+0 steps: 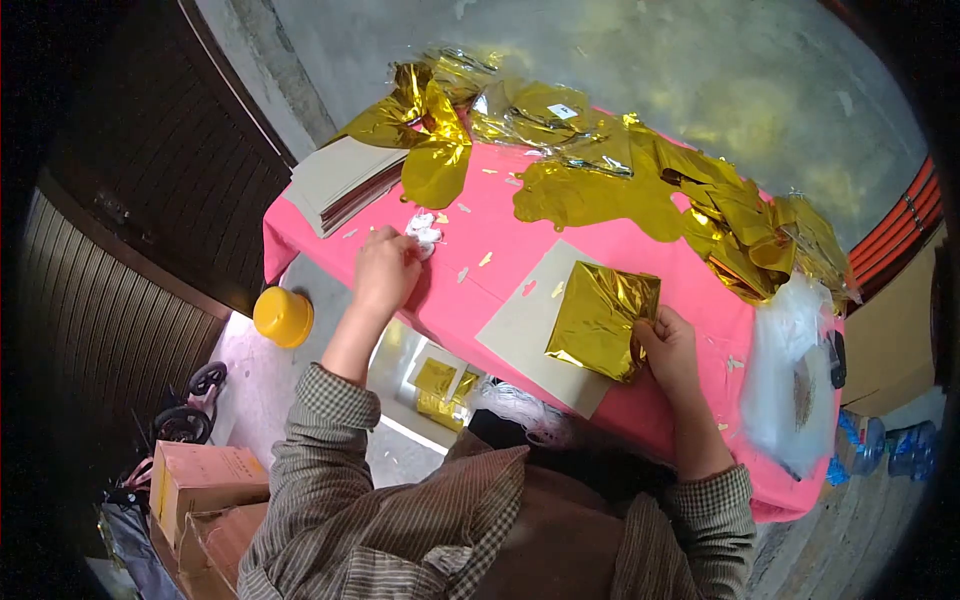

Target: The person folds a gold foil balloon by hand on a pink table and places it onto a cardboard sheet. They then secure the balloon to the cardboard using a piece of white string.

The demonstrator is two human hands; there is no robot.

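From my remote view, my right hand has its grip clamped on the right edge of a shiny gold foil square, which lies partly over a flat grey cardboard sheet on the pink-covered desk. My left hand is curled at a small white crumpled bundle; I cannot tell whether its grip has closed on it. A stack of grey cardboard sheets lies just beyond.

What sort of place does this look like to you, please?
Probably a small workshop or packing corner: gold foil lies on a pink table with a stack of cards, and cardboard boxes stand nearby.
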